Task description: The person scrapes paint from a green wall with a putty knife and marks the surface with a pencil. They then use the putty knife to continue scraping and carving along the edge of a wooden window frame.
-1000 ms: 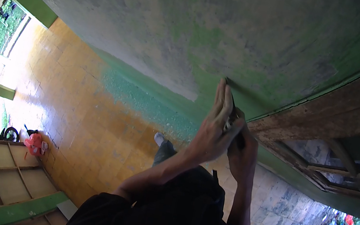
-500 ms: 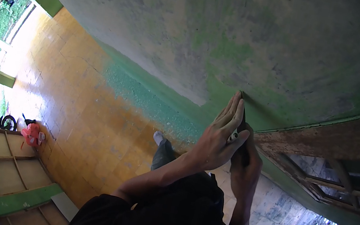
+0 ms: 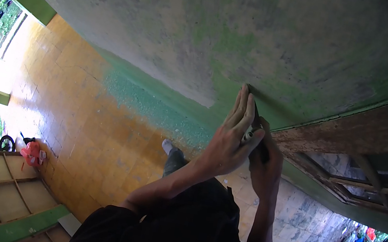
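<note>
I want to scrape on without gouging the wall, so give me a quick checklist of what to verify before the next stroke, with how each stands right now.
1. Both hands on the scraper: ok; left hand lies flat over it, right hand grips from behind.
2. Blade edge against the wall: ok, it seems to meet the green paint band, though the fingers hide most of it.
3. Blade angle: cannot tell, hidden by the hands.
4. Clearance from the wooden frame: ok, it lies just to the right, apart from the blade.
5. Footing: cannot tell; only one foot shows on the tiled floor.
</note>
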Motion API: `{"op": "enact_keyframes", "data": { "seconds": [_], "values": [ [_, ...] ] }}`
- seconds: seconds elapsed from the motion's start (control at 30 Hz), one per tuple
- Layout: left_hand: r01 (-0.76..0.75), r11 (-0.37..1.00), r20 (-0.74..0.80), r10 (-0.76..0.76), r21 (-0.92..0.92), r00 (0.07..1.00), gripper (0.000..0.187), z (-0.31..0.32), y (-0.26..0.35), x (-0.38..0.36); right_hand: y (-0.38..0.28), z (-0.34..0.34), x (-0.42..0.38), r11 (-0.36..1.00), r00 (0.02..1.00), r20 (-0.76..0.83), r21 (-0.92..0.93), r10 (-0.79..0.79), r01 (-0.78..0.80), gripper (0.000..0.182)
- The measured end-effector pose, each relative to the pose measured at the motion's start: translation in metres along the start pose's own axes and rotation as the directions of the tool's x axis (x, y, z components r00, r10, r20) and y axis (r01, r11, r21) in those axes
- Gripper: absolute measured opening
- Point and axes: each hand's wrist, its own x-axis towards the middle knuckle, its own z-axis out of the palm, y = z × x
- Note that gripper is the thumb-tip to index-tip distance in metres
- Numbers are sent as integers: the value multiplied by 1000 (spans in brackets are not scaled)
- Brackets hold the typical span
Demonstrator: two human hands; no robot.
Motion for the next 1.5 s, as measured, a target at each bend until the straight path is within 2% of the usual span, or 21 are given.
{"op": "enact_keyframes", "data": {
  "seconds": [0.03,0.17,0.3,0.4,0.5,0.6,0.67,0.73,0.83,0.9,0.93,1.0,1.03,1.13,1.17,1.23,1.27,1.33,1.37,1.47,1.5],
  "values": [
    [5,1000,-33,-5,12,999,69,-4,-1,-1,0,4,0,999,1000,26,-32,-10,11,51],
    [9,998,104,-3,-66,995,72,-5,-1,-2,0,5,-8,998,996,-93,61,-5,10,50],
    [16,999,37,-14,-44,999,71,-7,0,-3,-5,9,-5,999,1000,-14,37,27,-26,46],
    [-10,999,78,12,-34,997,73,-3,-3,-5,-7,9,-7,998,999,-27,46,40,-39,45],
    [2,1000,-114,-1,17,993,76,-7,-11,0,3,11,13,991,994,107,-132,27,-13,44],
    [-24,999,91,27,-35,995,78,-23,-13,-5,-18,19,-8,999,999,-21,27,44,-43,41],
    [-28,999,77,30,-24,997,78,-19,-14,-2,-16,21,-1,999,997,-78,47,-7,10,40],
    [-22,994,63,29,-105,998,78,-15,-16,-3,0,26,1,996,995,-70,-57,-71,67,39],
    [-17,1000,78,18,-14,997,77,-13,-11,-6,-7,22,-10,1000,998,-57,-23,18,-19,38],
    [-42,998,39,43,-44,998,78,-10,-15,-3,-11,14,-5,999,999,-31,25,30,-30,42],
    [-24,999,6,25,-46,1000,79,-9,-16,-2,-1,18,1,997,994,-67,-12,-82,81,42],
    [-26,1000,-43,26,-1,999,80,-9,-21,-3,4,19,6,996,1000,5,-79,-29,30,39],
    [-19,1000,-7,18,-12,1000,80,-10,-20,-6,5,20,5,994,999,45,-108,0,5,38],
    [4,1000,78,-2,-22,997,80,-14,-17,-6,0,27,4,999,999,-34,34,-14,16,38],
    [-6,1000,19,6,-15,1000,80,-16,-20,-3,-1,27,5,998,998,-55,56,-19,22,38],
    [-11,1000,-104,10,-5,994,81,-19,-26,1,3,27,16,997,998,60,-72,16,-12,40],
    [1,1000,-34,-2,-22,999,81,-24,-25,-2,4,28,19,991,992,121,-134,44,-28,41],
    [25,999,100,-20,-47,995,83,-39,-25,-6,-6,33,7,999,998,38,-17,-42,42,44],
    [-5,1000,66,6,-15,998,83,-38,-27,-5,-11,35,6,995,996,-9,36,-90,90,45],
    [-42,999,-74,42,-6,996,85,-27,-32,-4,0,42,22,989,992,5,-76,-124,124,44],
    [-50,999,-60,51,21,997,85,-29,-34,-3,-3,42,20,992,994,16,-52,-112,113,43]
  ]
}}
